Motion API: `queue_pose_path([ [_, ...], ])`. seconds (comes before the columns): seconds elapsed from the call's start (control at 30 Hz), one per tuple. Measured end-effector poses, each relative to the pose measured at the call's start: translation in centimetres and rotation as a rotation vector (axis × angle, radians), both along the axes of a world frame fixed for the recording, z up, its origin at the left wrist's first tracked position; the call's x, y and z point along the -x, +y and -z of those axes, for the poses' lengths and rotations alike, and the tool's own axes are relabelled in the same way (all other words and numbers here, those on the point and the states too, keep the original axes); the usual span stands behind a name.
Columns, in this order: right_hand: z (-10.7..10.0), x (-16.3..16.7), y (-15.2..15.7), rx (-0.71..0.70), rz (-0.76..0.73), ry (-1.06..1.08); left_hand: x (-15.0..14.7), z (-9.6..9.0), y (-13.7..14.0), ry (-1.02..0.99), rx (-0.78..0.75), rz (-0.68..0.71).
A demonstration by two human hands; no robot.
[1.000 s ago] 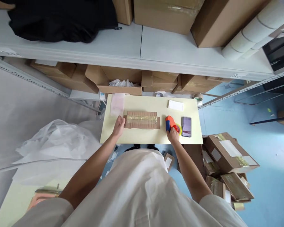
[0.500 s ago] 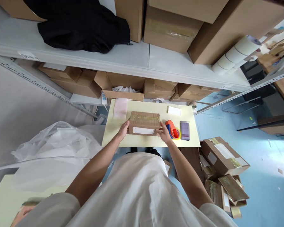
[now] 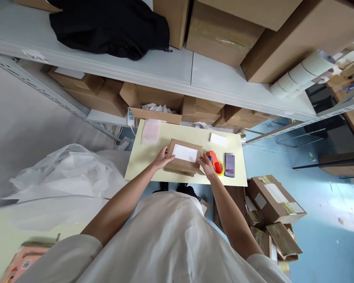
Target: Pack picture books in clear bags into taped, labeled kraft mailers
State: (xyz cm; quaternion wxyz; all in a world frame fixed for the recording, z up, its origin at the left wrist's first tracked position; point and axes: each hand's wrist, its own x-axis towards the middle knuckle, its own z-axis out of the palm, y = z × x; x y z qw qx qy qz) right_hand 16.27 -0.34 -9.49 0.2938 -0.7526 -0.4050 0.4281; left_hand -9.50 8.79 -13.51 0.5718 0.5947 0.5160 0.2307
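Observation:
Between my hands on the pale table [image 3: 141, 163] is a small brown cardboard box [image 3: 177, 163], its white label [image 3: 185, 153] now facing up. Ridged cardboard shows along its front edge. My left hand [image 3: 163, 158] holds the box's left side, thumb laid toward the label and the other fingers at the edge. At the right side, my right hand [image 3: 206, 165] grips the box, its fingertips on the edge. Just beyond that hand lies an orange-red tape dispenser [image 3: 214, 161] with yellow tape. A phone [image 3: 229, 165], its screen blurred out, rests to the right of the dispenser.
White slips [image 3: 218, 139] and a pinkish sheet [image 3: 150, 131] lie at the table's back. A grey shelf [image 3: 159, 70] with cartons overhangs it. White plastic wrapping [image 3: 70, 177] is piled at left; taped cartons [image 3: 275, 198] are stacked on the floor at right.
The box has been turned over toward me, so the label that faced me is on top and the taped face is out of sight. Both hands have shifted with it.

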Motion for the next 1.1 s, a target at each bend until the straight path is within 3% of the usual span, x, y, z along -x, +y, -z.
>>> queue_pose_path([
  [0.2, 2.3, -0.2, -4.6, -0.091, -0.171, -0.233, 3.6, 1.1, -3.6, 0.230, -0.113, 0.176],
  [0.33, 3.0, 1.0, -5.2, -0.071, -0.098, -0.258, 3.5, 1.3, -4.8, 0.275, -0.192, 0.154],
  [0.63, -1.8, -1.4, -1.9, -0.143, 0.139, -0.409, 1.7, -3.5, -0.8, 0.317, -0.349, -0.130],
  [0.77, -2.0, -1.3, -1.3, -0.119, 0.133, -0.442, 0.7, -4.1, 0.4, 0.342, -0.328, -0.183],
  [0.87, -2.0, -0.6, -1.6, -0.152, 0.130, -0.596, 0.4, -4.4, 0.2, 0.420, -0.517, -0.199],
  [0.97, -2.7, -0.3, -2.0, -0.176, -0.011, -0.786, 0.7, -5.5, 0.2, 0.518, -0.681, -0.024],
  [1.1, -4.3, -0.8, -1.8, -0.173, -0.441, -0.827, 1.2, -7.8, 1.2, 0.625, -0.774, 0.193],
])
